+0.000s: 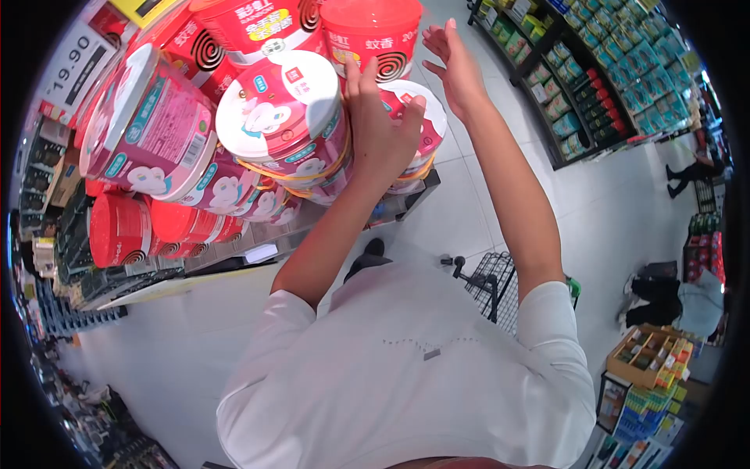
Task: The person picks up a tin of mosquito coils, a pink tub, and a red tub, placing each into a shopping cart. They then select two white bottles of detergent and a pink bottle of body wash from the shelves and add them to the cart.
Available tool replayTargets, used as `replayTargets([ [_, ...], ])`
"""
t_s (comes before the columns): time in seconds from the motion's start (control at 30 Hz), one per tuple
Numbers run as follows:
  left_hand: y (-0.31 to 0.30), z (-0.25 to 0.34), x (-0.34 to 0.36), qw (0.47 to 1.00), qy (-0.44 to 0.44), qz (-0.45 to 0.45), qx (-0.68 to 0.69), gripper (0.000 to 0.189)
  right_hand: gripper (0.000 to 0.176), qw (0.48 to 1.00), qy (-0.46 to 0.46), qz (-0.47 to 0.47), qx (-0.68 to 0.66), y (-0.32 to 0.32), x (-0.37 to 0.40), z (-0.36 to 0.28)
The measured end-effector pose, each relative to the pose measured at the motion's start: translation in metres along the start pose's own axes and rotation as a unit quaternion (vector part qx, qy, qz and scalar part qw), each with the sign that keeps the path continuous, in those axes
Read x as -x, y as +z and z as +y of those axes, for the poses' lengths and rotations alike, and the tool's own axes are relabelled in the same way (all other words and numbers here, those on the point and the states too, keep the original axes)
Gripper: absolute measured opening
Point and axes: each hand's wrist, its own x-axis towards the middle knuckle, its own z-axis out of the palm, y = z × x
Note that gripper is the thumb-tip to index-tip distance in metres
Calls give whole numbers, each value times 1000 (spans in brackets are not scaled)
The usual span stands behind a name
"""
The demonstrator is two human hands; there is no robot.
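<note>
My left hand (384, 129) reaches between two stacks of pink, white-lidded tubs, fingers pointing up and thumb spread out. The larger tub (277, 109), with a white swan-like picture on its lid, is just left of those fingers. Partly hidden behind the hand is another pink tub (431, 129), its lid beside my thumb. Past the fingertips stands a red mosquito coil tub (373, 35) with a black spiral. My right hand (459, 74) is raised over the aisle right of this red tub, fingers apart and nothing in them.
A price sign (74, 66) reading 19.90 hangs at the upper left, near a tilted pink tub (148, 129). Red tubs (121, 230) lie on the lower shelf. A wire shopping cart (496, 293) stands by my right side. Stocked shelves (578, 86) and a person (695, 168) are across the aisle.
</note>
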Motion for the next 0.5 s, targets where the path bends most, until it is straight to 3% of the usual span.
replayTargets([
  [0.03, -2, 7, 5, 1000, 1, -24, 6, 73, 63, 1000, 6, 24, -3, -8, 15, -3],
  [0.1, -7, 27, 26, 981, 110, 3, 159, 52, 51, 998, -22, 47, -42, -40, 51, -8],
  [0.13, -10, 33, 48, 977, 103, -37, 183, 52, 39, 995, -18, 85, -48, -61, 68, -2],
  [0.2, -14, 39, 84, 919, 177, -237, 260, 38, 35, 983, 10, 182, -38, -110, 108, 23],
  [0.23, -6, 38, 95, 899, 173, -277, 291, 38, 32, 972, 33, 229, -34, -137, 133, 37],
  [0.3, 10, 29, 119, 805, 60, -553, 207, 41, 29, 936, 59, 347, -19, -192, 193, 72],
  [0.37, 32, -10, 153, 709, -128, -668, 187, 35, 28, 883, 115, 452, 55, -239, 272, 109],
  [0.43, 57, -67, 191, 717, -182, -658, 141, 37, 31, 828, 198, 505, 141, -289, 371, 171],
  [0.5, 78, -110, 216, 729, -220, -642, 91, 36, 34, 735, 281, 541, 295, -317, 486, 227],
])
